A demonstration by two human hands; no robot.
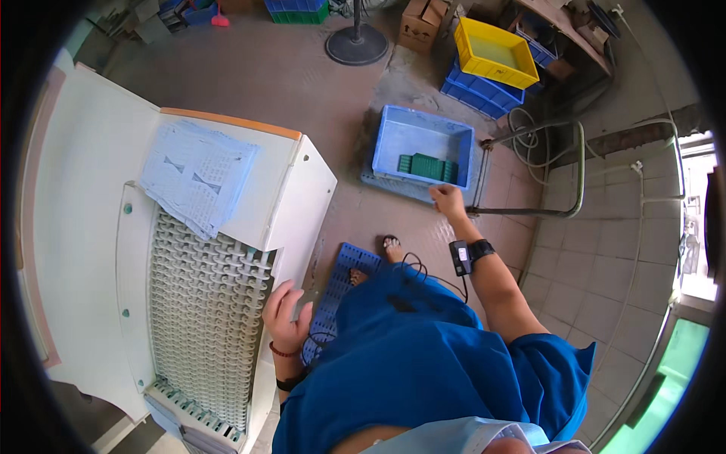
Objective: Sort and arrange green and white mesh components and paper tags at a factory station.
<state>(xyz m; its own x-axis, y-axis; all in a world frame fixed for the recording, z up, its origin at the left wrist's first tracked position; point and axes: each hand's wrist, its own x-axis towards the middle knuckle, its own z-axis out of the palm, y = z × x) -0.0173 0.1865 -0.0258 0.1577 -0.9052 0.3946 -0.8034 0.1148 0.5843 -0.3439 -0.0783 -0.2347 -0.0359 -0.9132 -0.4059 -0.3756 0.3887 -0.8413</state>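
My left hand (284, 318) is beside the right edge of the white machine, its fingers apart and holding nothing. Next to it runs the machine's conveyor of pale linked rollers (204, 303). Farther out on my right, my right hand (448, 200) has its fingers curled closed near the front rim of a blue plastic bin (393, 132); whatever is inside the fingers, if anything, is hidden. Several green flat pieces, which look like circuit boards (429, 167), lie side by side in the bin. Handwritten-looking papers (198, 174) rest on the machine's top.
A metal trolley handle (578, 170) rises right of the bin. Yellow (495, 53) and blue crates (482, 92) are stacked behind, near a cardboard box (421, 24) and a round stand base (356, 47). A blue slotted mat (340, 284) lies by my feet, with a cable nearby.
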